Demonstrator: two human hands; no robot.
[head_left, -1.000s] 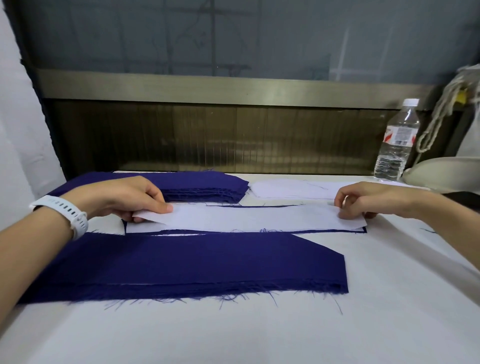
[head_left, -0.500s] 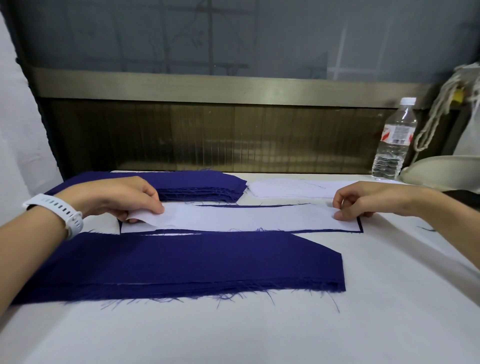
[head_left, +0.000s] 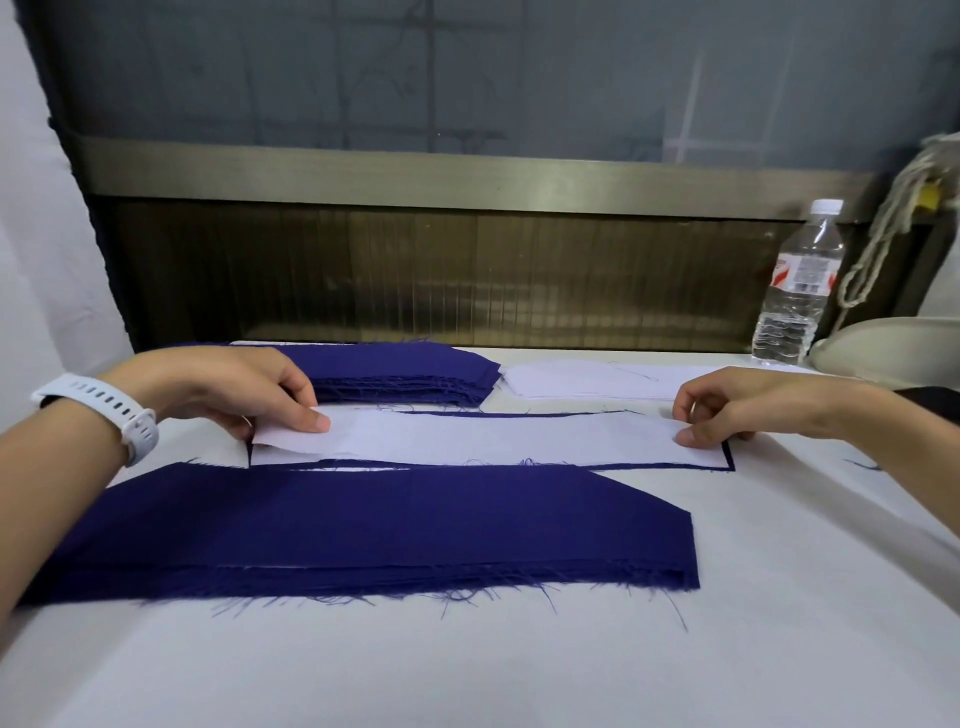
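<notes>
Two hands on one strip. Left hand (head_left: 234, 389): thumb and forefinger clamped on the left end of the white strip (head_left: 493, 439), the other fingers curled behind. Right hand (head_left: 737, 405): fingers curled, tips pinching the right end.

Strip spans the gap between the two sets of fingertips. It lies over a navy piece (head_left: 675, 468), which shows only as a thin dark rim along the strip's edges.

- Right end: flat, corner close to the navy corner just below the fingertips.
- Left end: raised off the cloth at the left fingers (head_left: 311, 421), not yet laid down.

Judgement: placing is mostly done and alignment on the right looks close. Left to do: lower the left end, square it to the navy edge, smooth flat, let go.

Nearer than the fingers: a navy stack (head_left: 389, 525), frayed on its near edge. Beyond the left fingers: a second navy stack (head_left: 405, 374). Beyond the right fingers: spare white strips (head_left: 587, 382), so probably more pairs to come. Bottle (head_left: 797, 291) stands well beyond the right hand.
</notes>
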